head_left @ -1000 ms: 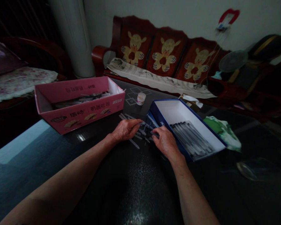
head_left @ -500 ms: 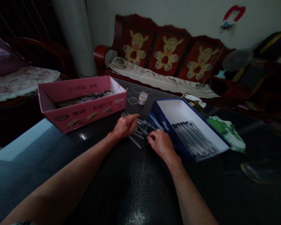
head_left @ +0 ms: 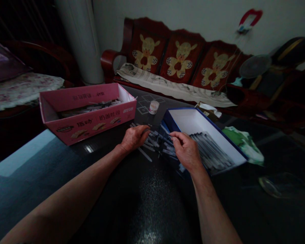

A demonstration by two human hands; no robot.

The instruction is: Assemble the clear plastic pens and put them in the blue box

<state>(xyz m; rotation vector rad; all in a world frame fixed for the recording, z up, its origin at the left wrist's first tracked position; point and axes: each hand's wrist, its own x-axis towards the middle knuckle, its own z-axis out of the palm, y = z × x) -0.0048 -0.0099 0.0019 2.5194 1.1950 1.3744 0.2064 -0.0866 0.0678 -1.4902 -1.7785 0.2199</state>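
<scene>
Pens (head_left: 150,141), slim and grey, lie loose and crossing one another on the dark tabletop (head_left: 142,193), between the pink carton (head_left: 96,125) and the blue box (head_left: 185,120). The left hand (head_left: 135,138) curls over the near left edge of this pile; its fingers hide whatever they may grip. On the right hand (head_left: 187,150), thumb and index fingertip come close together in front of the blue box's side; whether a pen sits between them, I cannot tell in this dim light.

Handling such a tangle probably goes best one pen at a time: pinch near the middle of the barrel and lift before turning, since dragging could roll the neighbours. The left fingers could serve as a light fence for the pile. The right wrist is best kept high, so it doesn't knock the box or disturb the row of pens (head_left: 210,149) inside.
</scene>
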